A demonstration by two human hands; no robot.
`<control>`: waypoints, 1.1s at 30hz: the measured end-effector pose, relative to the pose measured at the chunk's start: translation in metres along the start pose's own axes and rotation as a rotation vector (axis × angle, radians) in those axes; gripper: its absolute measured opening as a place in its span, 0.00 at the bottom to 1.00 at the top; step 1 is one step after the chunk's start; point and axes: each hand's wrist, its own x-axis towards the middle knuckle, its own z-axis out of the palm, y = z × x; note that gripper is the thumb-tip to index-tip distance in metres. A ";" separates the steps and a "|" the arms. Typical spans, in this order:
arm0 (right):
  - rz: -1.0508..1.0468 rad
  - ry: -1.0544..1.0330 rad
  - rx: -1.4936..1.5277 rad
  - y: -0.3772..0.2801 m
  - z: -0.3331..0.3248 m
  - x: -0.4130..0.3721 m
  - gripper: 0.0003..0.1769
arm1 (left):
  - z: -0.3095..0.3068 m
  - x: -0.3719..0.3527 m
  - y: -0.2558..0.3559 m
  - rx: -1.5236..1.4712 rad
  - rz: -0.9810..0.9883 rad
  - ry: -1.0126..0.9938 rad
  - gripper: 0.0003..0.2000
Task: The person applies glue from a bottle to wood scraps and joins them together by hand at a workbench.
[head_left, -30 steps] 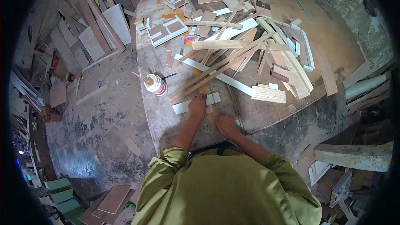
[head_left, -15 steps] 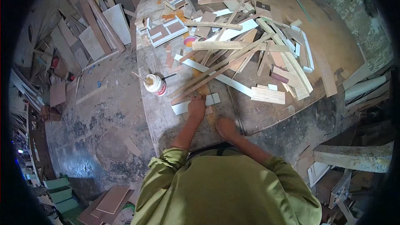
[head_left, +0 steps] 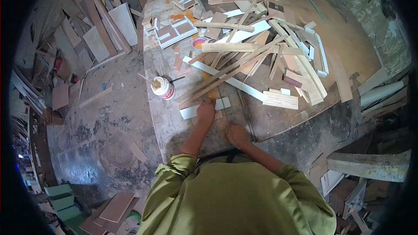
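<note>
A short white strip (head_left: pixel 190 112) lies near the front edge of the worktable, with my left hand (head_left: pixel 206 112) pressed on its middle, fingers curled. Small brown wood pieces (head_left: pixel 218 115) show beside and under the strip. Close to the right, my right hand (head_left: pixel 236 134) rests low over the table with its fingers bent around something thin that I cannot make out. A white glue tub (head_left: pixel 164 89) with a stick in it stands to the left of the strip.
Long wooden slats (head_left: pixel 226 77) and a long white strip (head_left: pixel 230 82) cross the worktable (head_left: pixel 272 124) beyond my hands. White framed panels (head_left: pixel 175 32) lie farther back. A hammer (head_left: pixel 355 78) is at the right, and boards (head_left: pixel 117 206) lie on the floor at lower left.
My right hand has shifted very slightly. My left hand stays on the white strip.
</note>
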 end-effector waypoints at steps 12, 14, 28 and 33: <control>0.076 0.006 -0.004 -0.007 -0.010 0.035 0.16 | -0.010 0.002 0.005 -0.021 -0.031 -0.093 0.20; 0.092 0.046 0.011 -0.015 -0.013 0.009 0.17 | 0.002 0.001 -0.001 0.004 -0.020 -0.073 0.24; 0.103 -0.020 0.062 -0.022 -0.019 0.000 0.18 | 0.000 0.004 -0.001 0.011 -0.008 -0.095 0.25; -0.034 0.007 -0.023 -0.014 -0.014 0.001 0.18 | 0.001 0.004 -0.002 0.011 0.017 -0.084 0.25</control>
